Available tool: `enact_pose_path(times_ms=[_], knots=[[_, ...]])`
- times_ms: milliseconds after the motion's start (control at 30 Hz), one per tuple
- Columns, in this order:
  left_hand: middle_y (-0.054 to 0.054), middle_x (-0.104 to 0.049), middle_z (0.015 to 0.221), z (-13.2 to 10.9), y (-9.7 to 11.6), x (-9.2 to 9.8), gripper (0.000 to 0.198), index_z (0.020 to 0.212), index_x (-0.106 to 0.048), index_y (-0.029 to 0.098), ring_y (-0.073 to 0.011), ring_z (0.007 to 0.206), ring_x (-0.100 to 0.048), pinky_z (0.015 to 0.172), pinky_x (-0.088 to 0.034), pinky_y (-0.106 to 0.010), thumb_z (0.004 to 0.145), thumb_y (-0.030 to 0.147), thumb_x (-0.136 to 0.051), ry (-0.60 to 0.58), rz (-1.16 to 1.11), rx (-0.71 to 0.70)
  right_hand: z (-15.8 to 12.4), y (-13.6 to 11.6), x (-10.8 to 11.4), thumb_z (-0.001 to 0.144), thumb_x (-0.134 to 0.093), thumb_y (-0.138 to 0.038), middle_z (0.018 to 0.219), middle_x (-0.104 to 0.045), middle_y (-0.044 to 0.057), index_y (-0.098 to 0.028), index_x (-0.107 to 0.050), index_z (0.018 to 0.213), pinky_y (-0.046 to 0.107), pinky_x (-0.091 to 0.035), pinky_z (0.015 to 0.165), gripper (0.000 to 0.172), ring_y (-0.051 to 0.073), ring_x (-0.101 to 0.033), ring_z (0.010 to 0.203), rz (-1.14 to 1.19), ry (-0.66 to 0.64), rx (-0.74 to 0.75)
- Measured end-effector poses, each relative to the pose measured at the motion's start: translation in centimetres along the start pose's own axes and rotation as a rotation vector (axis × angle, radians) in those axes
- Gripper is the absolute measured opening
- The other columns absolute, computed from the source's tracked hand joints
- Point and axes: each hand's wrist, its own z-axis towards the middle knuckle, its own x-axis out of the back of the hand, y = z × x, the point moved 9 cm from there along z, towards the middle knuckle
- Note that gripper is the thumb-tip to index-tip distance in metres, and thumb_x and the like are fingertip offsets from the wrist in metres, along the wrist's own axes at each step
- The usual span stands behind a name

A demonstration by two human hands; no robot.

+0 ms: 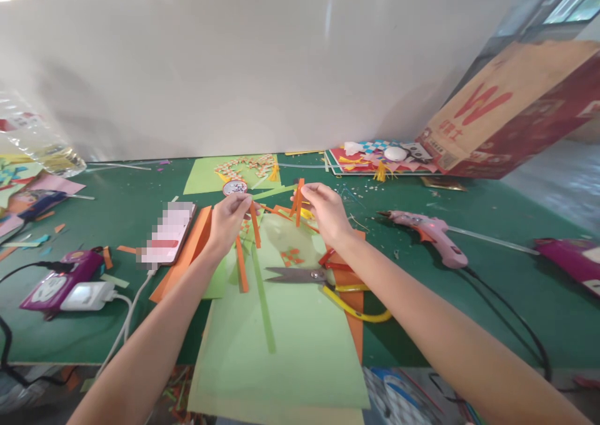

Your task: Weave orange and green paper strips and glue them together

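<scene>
My left hand (229,219) pinches an orange paper strip (255,226) that hangs down from the fingertips. Opposite it, my right hand (328,211) is closed on another folded or doubled orange paper strip (300,201). Both hands are above the far end of a light green paper sheet (281,344). On that sheet lie a loose orange strip (242,265), a long green strip (264,300) and small orange-and-green folded pieces (292,257). Scissors (300,275) with yellow handles rest across its right side, close to my right forearm. More strips lie beneath my fingers, partly hidden.
A phone (171,240) on a cable lies left, near a purple power strip (87,272). A pink glue gun (434,231) with its cord is at right, before a paper bag (506,112). Behind are a round dish (235,188) and paper crafts (375,156) along a white panel.
</scene>
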Motion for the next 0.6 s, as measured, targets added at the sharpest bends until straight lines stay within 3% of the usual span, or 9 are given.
enact_pose_path(times_ms=[600], knots=[[-0.004,-0.071,0.068,-0.12,0.17,-0.3,0.023,0.075,-0.066,0.018,-0.0173,0.065,-0.066,0.061,-0.047,-0.027,0.074,0.041,-0.066,-0.025,0.041,-0.025,0.13,-0.3,0.24,0.065,-0.069,-0.045,0.075,-0.059,-0.003,-0.022,-0.054,0.073,0.033,-0.049,0.077,0.029,0.015,-0.066,0.073,0.007,0.015,0.037]])
